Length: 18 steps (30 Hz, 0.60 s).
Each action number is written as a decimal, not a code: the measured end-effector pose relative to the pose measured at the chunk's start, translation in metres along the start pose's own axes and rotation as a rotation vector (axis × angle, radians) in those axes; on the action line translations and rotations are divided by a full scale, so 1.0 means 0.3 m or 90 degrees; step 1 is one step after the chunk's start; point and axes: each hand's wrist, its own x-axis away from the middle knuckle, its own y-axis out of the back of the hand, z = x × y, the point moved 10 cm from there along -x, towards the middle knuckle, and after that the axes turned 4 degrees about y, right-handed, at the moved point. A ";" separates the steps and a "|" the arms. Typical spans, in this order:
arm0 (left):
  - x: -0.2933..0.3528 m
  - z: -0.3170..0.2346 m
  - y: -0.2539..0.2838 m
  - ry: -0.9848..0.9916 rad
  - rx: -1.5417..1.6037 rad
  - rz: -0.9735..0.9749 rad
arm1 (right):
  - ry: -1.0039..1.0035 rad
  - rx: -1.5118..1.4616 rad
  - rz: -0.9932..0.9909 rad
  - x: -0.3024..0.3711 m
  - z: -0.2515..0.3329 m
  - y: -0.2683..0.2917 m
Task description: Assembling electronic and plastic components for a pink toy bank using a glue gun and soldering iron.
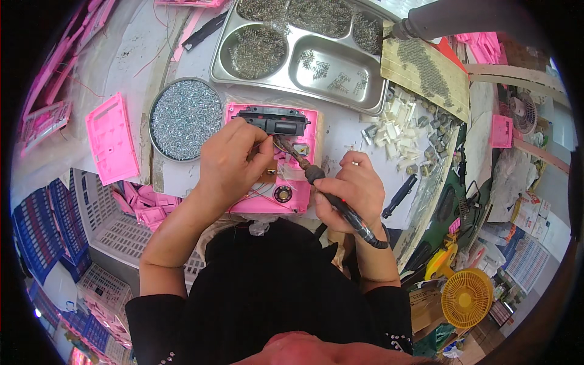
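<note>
My right hand (pixel 356 188) is wrapped round the dark handle of a soldering iron (pixel 348 214), whose metal tip slants up and left. That tip meets the lower edge of a black plastic module (pixel 286 125) set in the far end of a pink plastic housing (pixel 300 201). Close to the tip, my left hand (pixel 231 161) has its thumb and forefinger pinched together. What they hold is too small or hidden to make out. A round speaker (pixel 283 194) and thin wires sit in the near part of the housing.
A round tin of small screws (pixel 185 118) stands left of the housing, beside a loose pink panel (pixel 113 139). Behind is a compartmented metal tray (pixel 292 82) with springs. White and grey parts (pixel 401 131) are heaped at right, near a black strip (pixel 399 196).
</note>
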 end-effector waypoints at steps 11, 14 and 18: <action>0.003 -0.002 -0.001 -0.004 -0.016 -0.002 | 0.004 -0.007 -0.015 0.015 0.029 0.054; 0.001 -0.004 -0.002 -0.002 -0.015 -0.004 | 0.001 -0.004 -0.028 0.028 0.030 0.068; 0.003 -0.003 -0.003 0.003 -0.021 -0.002 | 0.005 -0.003 -0.040 0.036 0.031 0.085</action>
